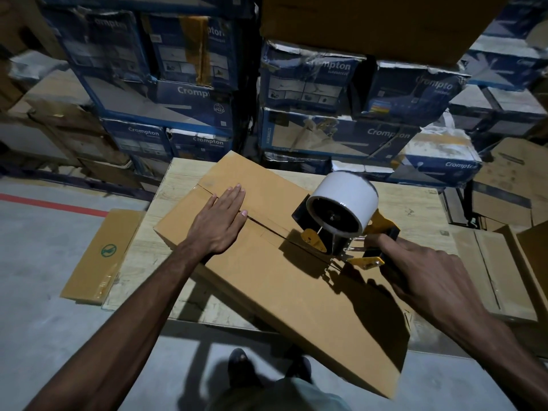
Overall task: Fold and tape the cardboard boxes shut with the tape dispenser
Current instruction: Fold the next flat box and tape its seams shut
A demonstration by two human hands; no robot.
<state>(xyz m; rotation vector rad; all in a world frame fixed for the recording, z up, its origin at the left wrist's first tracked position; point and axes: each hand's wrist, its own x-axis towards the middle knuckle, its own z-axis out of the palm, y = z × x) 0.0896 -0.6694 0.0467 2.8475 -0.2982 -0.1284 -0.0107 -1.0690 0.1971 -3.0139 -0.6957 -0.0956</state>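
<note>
Box: we see a long brown cardboard box point(267, 271) lying slantwise on the pale wooden surface point(412, 209); its near end juts past the surface's front edge toward us; the top flaps are folded down and meet in a seam point(267, 225) running along the lid.
Left hand: our left hand point(221, 221) lies flat on the far half of the lid; its fingers point(235, 194) are straight and close together, pressing across the seam; they grip nothing.
Right hand: our right hand point(427, 277) is wrapped round the dispenser's handle; the fingers curl about the grip and are mostly hidden under the hand.
Tape dispenser: the black and yellow tape dispenser point(341, 241) stands on the lid at the seam, between the two hands; a white roll of tape point(347, 200) sits on its top; we cannot tell whether any tape lies on the seam.
Left side: a flattened brown carton point(100, 256) with a green mark lies by the surface's left edge.
Right side: more flattened cartons point(498, 277) lie beyond the surface.
Behind: stacks of blue printed boxes point(326, 137), several torn, rise beyond the surface.
Floor: a red line point(53, 204) crosses the grey floor at left; dark shoes point(241, 366) show below the box's near end.
</note>
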